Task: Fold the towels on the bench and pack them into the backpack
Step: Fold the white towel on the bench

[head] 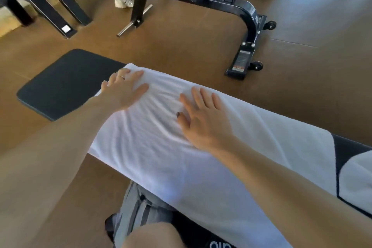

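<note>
A white towel (153,147) lies spread lengthwise along the dark padded bench (66,84), wrinkled around its middle. My left hand (122,88) lies flat on the towel's far left end, fingers straight. My right hand (203,119) presses flat on the towel a little to the right, fingers spread. A second white towel (358,177) shows partly at the right edge of the bench. No backpack is in view.
A brown gym floor (181,46) surrounds the bench. A black exercise machine (247,18) with wheels stands beyond it. Another person's legs and white shoes (123,1) are at the top. Black rack legs (60,6) stand top left. My knee and striped shorts (136,213) are below.
</note>
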`<state>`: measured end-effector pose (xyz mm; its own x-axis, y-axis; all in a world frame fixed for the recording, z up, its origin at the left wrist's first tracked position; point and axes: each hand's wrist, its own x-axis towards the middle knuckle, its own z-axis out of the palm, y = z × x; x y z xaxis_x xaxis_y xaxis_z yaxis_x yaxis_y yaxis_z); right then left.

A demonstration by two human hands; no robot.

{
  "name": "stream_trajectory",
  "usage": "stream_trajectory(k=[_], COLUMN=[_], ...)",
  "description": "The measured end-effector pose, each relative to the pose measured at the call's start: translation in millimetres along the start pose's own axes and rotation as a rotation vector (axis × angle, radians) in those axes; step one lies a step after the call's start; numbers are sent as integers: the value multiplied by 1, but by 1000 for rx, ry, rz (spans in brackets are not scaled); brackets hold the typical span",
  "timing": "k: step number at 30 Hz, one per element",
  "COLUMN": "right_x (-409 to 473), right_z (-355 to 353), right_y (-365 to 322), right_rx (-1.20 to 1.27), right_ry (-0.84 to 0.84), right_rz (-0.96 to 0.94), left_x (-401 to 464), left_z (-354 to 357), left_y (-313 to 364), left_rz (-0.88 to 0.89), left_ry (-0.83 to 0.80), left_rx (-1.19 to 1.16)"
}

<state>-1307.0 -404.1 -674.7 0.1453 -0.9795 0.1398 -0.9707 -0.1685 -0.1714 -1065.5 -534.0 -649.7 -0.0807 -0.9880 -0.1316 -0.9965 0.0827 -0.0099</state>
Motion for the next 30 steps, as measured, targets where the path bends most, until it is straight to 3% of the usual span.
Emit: stream_trajectory(k=[3, 8, 11, 14, 16, 20, 27, 30], right_x=[0, -1, -1, -1, -1, -1, -1, 2], right_z=[-1, -2, -3, -3, -3, -4, -3, -4], right_y=[-2, -2, -2, -2, -2, -2, -1, 1], right_rx=[-7, 0, -1, -8, -15, -7, 10, 50], right_ry=[-14, -20, -32, -32, -41, -58, -59, -81], right_rz=[6, 12, 6, 9, 12, 7, 3, -10], left_x=[9, 14, 15, 9, 3, 15, 39, 31], left_z=[-4, 9, 4, -3, -3, 4, -7, -9], left_y=[8, 5, 0, 9, 21, 22, 27, 48], left_rz=[40, 71, 0, 175, 307, 180, -93, 96], left_ry=[146, 112, 56, 83, 82, -37, -66, 127], left_rx=[-13, -6, 8, 121, 43, -71, 68, 28])
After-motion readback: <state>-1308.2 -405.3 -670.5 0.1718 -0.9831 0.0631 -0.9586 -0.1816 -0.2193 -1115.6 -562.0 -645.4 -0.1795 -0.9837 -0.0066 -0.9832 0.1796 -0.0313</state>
